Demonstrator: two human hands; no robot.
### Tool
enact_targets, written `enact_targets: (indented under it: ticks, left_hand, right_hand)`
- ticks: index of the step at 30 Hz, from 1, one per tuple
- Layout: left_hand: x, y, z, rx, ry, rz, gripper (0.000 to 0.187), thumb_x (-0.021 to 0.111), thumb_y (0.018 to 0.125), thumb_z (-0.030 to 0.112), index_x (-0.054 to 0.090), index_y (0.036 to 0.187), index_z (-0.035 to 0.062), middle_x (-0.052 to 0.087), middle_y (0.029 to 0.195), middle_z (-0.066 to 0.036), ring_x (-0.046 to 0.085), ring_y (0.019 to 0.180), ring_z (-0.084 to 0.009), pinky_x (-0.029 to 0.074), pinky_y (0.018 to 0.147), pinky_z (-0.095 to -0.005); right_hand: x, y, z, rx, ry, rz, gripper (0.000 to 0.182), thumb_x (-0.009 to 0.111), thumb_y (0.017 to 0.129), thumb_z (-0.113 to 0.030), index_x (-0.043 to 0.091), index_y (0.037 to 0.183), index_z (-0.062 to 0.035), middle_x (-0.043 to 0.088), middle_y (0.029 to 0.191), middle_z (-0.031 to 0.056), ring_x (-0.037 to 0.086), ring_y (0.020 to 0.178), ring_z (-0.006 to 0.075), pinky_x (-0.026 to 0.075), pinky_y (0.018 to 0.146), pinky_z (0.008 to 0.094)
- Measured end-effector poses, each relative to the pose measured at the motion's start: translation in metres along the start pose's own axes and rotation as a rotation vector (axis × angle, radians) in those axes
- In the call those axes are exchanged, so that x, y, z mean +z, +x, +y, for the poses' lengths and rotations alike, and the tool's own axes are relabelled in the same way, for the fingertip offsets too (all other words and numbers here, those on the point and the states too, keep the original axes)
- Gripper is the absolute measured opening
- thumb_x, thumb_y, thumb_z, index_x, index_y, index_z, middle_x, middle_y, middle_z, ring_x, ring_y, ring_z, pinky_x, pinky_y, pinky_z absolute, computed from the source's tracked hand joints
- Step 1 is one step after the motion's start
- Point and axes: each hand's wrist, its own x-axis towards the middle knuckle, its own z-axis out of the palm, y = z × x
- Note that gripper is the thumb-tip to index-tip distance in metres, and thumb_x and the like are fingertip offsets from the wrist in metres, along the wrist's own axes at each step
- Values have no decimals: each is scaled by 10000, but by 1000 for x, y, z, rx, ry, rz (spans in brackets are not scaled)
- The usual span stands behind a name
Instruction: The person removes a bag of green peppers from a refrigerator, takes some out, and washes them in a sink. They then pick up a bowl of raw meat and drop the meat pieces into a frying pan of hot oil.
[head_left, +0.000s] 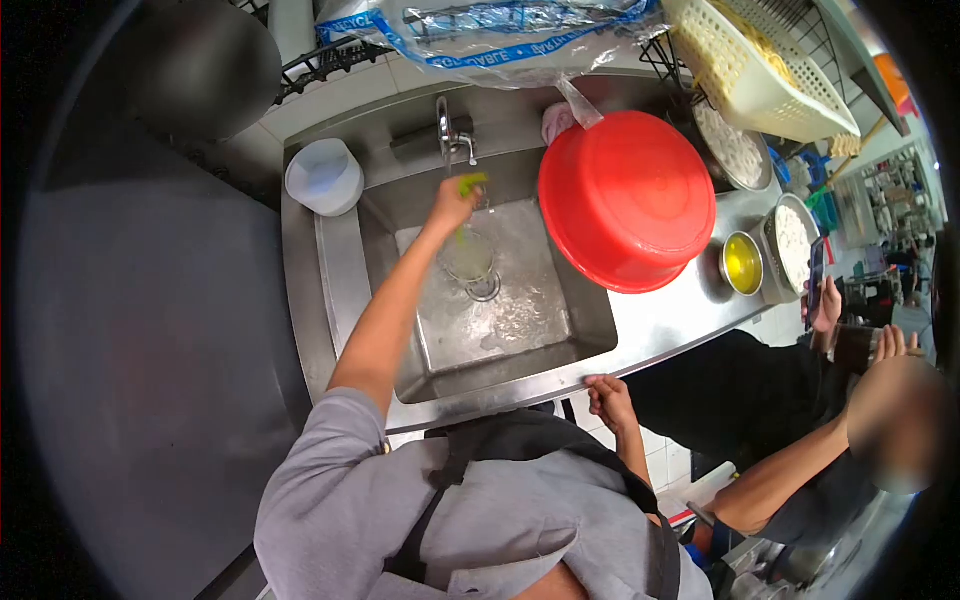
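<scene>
My left hand reaches over the sink, just below the metal faucet, with its fingers closed on a small yellow-green piece; its exact kind does not show. Directly beneath this hand, a clear round container stands in the basin near the drain, with cloudy, pale greenish contents. Wet patches shine on the sink floor. At the sink's front edge my right hand rests with curled fingers, and I see nothing in it.
An upturned red basin overhangs the sink's right side. Beyond it are a bowl of yellow liquid and containers of white food. A white tub stands at left. Another person holding a phone is close on the right.
</scene>
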Motion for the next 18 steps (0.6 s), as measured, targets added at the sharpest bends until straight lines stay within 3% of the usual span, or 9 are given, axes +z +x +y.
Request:
enact_targets:
  ticks: [3, 6, 9, 12, 13, 14, 15, 16, 18]
  left_hand:
    - [40, 40, -42, -384, -385, 369, 46, 629, 895, 57, 606, 921, 27, 608, 748, -66, 576, 544, -202, 461, 480, -344]
    - [87, 80, -55, -357, -806, 585, 78, 620, 907, 97, 564, 932, 48, 618, 779, -80, 592, 577, -208, 465, 495, -356]
    - [81, 84, -77, -139, -442, 272, 114, 584, 942, 188, 552, 955, 79, 645, 827, -104, 629, 686, -215, 495, 572, -396]
    - [69, 112, -105, -50, -90, 177, 319, 592, 866, -18, 586, 1185, -6, 662, 984, -134, 650, 900, -246, 558, 733, -412]
    - [69, 101, -86, -52, -190, 217, 247, 569, 884, 49, 594, 1123, -9, 623, 1014, -124, 602, 918, -227, 511, 785, -370]
    - [56, 118, -111, 136, 127, 175, 243, 579, 893, 147, 602, 1082, -4, 615, 989, -126, 584, 911, -237, 490, 831, -387]
    - [48, 143, -122, -132, -359, 194, 249, 536, 918, 205, 614, 1037, 0, 610, 972, -123, 581, 897, -245, 487, 831, -403]
    - [32, 163, -131, -134, -666, 106, 265, 500, 930, 220, 624, 1013, 1, 612, 966, -125, 592, 889, -259, 488, 814, -407]
    - [41, 160, -87, -67, -502, 138, 253, 498, 904, 227, 612, 928, 2, 549, 855, -82, 558, 797, -241, 478, 746, -388]
  right_hand:
    - [-18, -18, 17, 6, 80, 69, 162, 510, 1009, -129, 623, 1016, -12, 494, 650, 5, 416, 501, 103, 362, 445, 254]
    - [-37, -52, 43, 7, 190, 187, 158, 538, 988, -129, 619, 1001, 6, 500, 644, 10, 432, 492, 109, 389, 449, 262]
    - [-62, -86, 74, -28, 249, 286, 160, 516, 977, -104, 621, 1013, 13, 508, 643, 14, 435, 483, 106, 384, 430, 260]
    - [-80, -128, 121, -43, 307, 464, 176, 499, 963, -86, 621, 1020, 27, 500, 627, 18, 424, 464, 105, 374, 407, 264]
    - [-91, -138, 146, -53, 316, 528, 181, 497, 956, -84, 622, 1019, 32, 496, 621, 20, 420, 457, 105, 373, 399, 268]
    - [-93, -154, 173, -53, 332, 594, 187, 495, 949, -82, 623, 1018, 36, 492, 615, 22, 416, 450, 106, 372, 392, 272]
    - [-92, -170, 190, -23, 326, 670, 198, 500, 921, -81, 623, 1006, 50, 490, 608, 30, 423, 445, 111, 382, 390, 281]
    - [-95, -184, 211, 23, 306, 716, 177, 498, 932, -59, 641, 990, 27, 517, 617, 33, 437, 457, 108, 396, 396, 275]
    - [-97, -203, 254, 105, 322, 803, 170, 532, 904, -66, 656, 969, 30, 527, 612, 44, 447, 434, 121, 400, 384, 289]
